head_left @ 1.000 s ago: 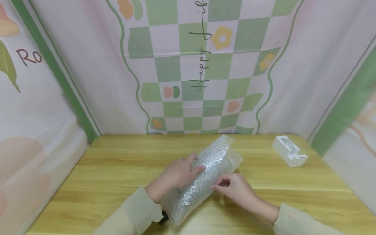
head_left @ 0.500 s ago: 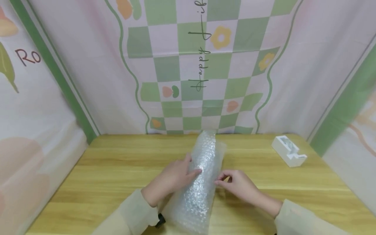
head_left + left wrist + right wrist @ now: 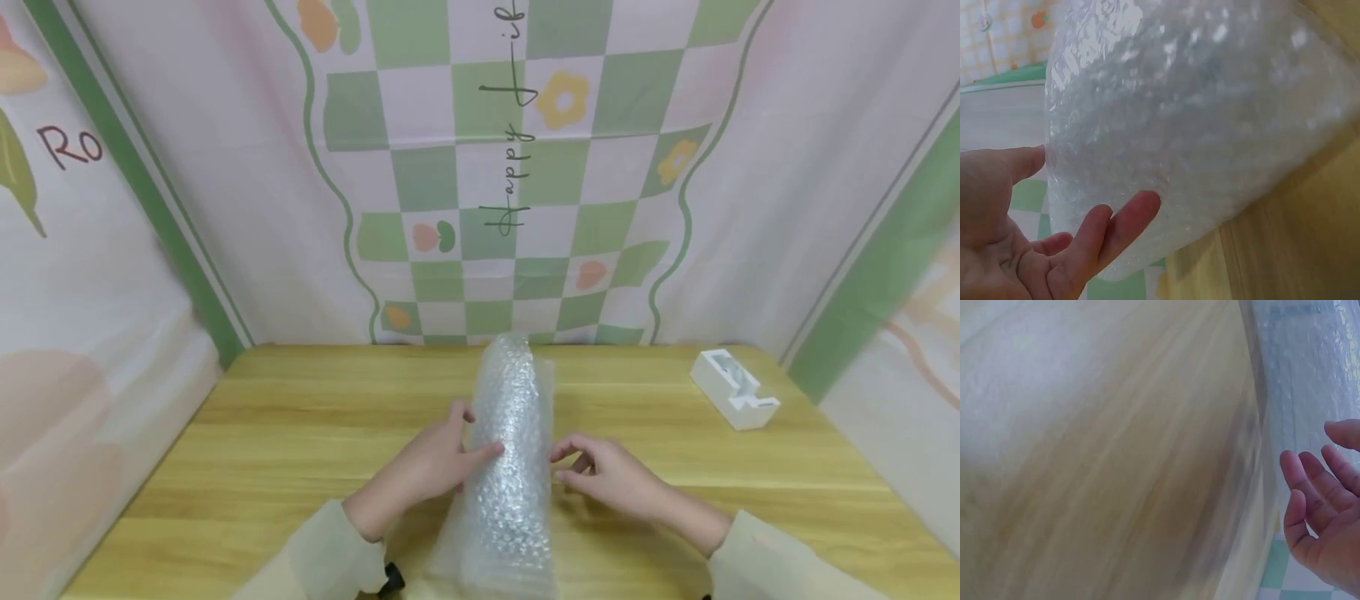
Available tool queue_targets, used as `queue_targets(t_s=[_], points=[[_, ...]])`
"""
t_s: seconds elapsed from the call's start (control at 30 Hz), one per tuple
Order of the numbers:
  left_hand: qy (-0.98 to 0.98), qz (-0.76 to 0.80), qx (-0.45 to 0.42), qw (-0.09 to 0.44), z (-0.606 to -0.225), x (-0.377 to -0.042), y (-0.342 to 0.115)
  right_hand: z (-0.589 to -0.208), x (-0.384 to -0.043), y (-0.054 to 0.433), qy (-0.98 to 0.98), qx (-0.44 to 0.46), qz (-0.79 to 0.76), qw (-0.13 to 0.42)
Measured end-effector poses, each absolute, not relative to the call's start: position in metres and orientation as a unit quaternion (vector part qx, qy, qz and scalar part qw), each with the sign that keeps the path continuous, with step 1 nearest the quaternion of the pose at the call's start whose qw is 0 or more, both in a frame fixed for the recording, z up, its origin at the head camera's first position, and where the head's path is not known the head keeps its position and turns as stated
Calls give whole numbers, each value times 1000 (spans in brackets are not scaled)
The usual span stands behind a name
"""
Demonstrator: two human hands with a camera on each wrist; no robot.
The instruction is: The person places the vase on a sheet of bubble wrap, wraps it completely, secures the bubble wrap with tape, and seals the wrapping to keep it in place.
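Observation:
A bubble wrap bundle stretches lengthwise in front of me in the head view, shiny and partly see-through. What might be inside cannot be made out. My left hand holds its left side, thumb over the upper face; in the left wrist view the fingers lie against the film from the other side. Beside the right edge of the wrap is my right hand, its fingers loosely bent and apart, holding nothing. Whether its fingertips touch the film cannot be told; the right wrist view shows them close to the wrap.
A white tape dispenser stands at the back right of the wooden table. Behind the table hangs a patterned cloth, with more cloth at both sides.
The bubble wrap bundle has turned from a slant to nearly straight away from me, its far end swinging left. My right hand's thumb and finger have spread apart. The dispenser stays put.

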State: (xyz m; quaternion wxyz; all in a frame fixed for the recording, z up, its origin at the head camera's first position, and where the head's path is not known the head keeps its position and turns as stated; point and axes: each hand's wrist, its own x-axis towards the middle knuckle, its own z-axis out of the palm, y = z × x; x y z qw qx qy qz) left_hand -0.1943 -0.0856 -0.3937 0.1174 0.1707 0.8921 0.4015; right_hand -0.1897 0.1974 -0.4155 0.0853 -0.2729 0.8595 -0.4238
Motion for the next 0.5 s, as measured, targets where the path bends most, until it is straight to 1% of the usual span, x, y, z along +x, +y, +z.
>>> queue_targets(t_s=[0.2,0.27,0.37,0.5], points=[[874,431,183,129,-398,-193,-94,-411,-193,203,863,-281,-405,111],[869,435,192,135,-400,-197,-101,-408,-196,208,872,-290,-380,107],[861,441,207,147,-402,-205,-116,-401,-200,216,895,-296,-326,74],[854,446,224,149,-403,-218,-137,-397,-208,228,918,-298,-262,3]])
